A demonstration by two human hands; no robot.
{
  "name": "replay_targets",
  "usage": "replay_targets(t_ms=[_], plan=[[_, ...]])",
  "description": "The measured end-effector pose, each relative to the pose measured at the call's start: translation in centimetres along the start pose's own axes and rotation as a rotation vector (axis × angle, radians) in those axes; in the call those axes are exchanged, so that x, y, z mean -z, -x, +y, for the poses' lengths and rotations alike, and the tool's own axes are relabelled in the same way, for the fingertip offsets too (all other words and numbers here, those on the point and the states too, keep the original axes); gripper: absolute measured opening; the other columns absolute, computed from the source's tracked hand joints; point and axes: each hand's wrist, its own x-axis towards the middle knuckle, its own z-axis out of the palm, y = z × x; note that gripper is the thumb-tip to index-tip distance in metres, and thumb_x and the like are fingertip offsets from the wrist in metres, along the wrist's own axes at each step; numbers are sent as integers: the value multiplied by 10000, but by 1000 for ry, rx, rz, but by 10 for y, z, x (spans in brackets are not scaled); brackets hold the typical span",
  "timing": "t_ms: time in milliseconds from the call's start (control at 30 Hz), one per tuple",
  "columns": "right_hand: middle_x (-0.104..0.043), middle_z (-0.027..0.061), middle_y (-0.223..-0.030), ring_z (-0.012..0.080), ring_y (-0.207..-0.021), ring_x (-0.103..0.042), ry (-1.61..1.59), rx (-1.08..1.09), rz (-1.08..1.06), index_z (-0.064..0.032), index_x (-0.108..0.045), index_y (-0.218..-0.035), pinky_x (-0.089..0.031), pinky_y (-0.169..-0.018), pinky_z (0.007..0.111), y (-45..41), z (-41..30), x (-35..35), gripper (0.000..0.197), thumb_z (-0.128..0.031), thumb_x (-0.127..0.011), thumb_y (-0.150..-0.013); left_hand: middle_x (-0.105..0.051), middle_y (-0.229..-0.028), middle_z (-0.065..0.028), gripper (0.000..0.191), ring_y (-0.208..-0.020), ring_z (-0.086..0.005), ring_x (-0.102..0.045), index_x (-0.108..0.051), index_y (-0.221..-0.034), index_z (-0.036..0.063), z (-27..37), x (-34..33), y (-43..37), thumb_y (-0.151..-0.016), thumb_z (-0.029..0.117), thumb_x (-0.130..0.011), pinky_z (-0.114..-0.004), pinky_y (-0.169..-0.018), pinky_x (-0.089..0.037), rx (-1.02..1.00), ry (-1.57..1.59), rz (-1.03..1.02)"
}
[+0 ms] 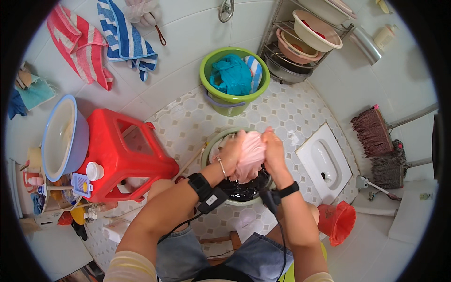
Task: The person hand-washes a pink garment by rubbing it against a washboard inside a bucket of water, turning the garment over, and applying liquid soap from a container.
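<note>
A wet-looking pink cloth (249, 155) is bunched between my two hands, above a pale green basin (208, 158) on the tiled floor. My left hand (230, 153) grips the cloth's left side, its fingers blurred. On the right side my right hand (274, 149) is closed around the same cloth. Dark, shiny material or liquid (243, 190) fills the lower part of the basin, and I cannot tell which. A whitish cloth (217, 146) shows along the basin's left inner edge, partly hidden by my left hand.
Beyond the basin stands a green bucket (225, 105) holding blue cloths. At left, a red plastic jerrycan (119, 144) lies beside a blue basin (75, 141). To the right are a squat toilet (326, 158), a red-lined bin (334, 222), mops (378, 141) and a basin rack (267, 31).
</note>
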Motion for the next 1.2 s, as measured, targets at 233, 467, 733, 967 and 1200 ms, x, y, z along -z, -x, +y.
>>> replay_targets(t_ms=[233, 467, 733, 967, 1200], plan=[[-535, 30, -744, 111, -683, -515, -549, -185, -357, -125, -458, -773, -448, -624, 251, 20, -54, 22, 421, -496, -356, -944, -616, -849, -50, 469, -742, -96, -547, -616, -935, -36, 35, 27, 9, -951, 396, -433, -241, -691, -448, -202, -227, -165], [-616, 63, -1044, 139, -913, -583, -50, -319, -618, 9, -532, -1188, -456, -816, 262, 19, -44, 37, 458, -226, -661, -818, -570, -773, 6, 396, -677, -54, -490, -629, -889, 0, 35, 28, -2, -944, 358, -468, -211, -609, -410, -174, -73, -293], [-574, 180, -1160, 279, -1080, -554, -727, -295, -451, 39, -491, -1197, -424, -952, 403, 16, -50, 57, 501, -367, -506, -905, -501, -701, 52, 264, -632, -17, -423, -549, -723, 79, 64, 35, 11, -906, 269, -535, -188, -539, -343, -268, -294, -389], [-564, 158, -1187, 264, -1089, -555, -677, -377, -400, 17, -484, -1217, -431, -953, 379, 16, -47, 52, 509, -394, -475, -917, -481, -729, 57, 213, -669, -22, -454, -511, -774, 101, 73, 40, 17, -924, 252, -510, -177, -595, -379, -214, 160, -375], [-605, 108, -1048, 220, -975, -584, -601, -104, -402, -33, -561, -1027, -468, -883, 375, 5, -37, 53, 341, -349, -544, -898, -608, -893, -19, 212, -805, -73, -564, -588, -945, 46, 70, 46, 16, -916, 247, -526, -232, -694, -454, 22, -8, -428]])
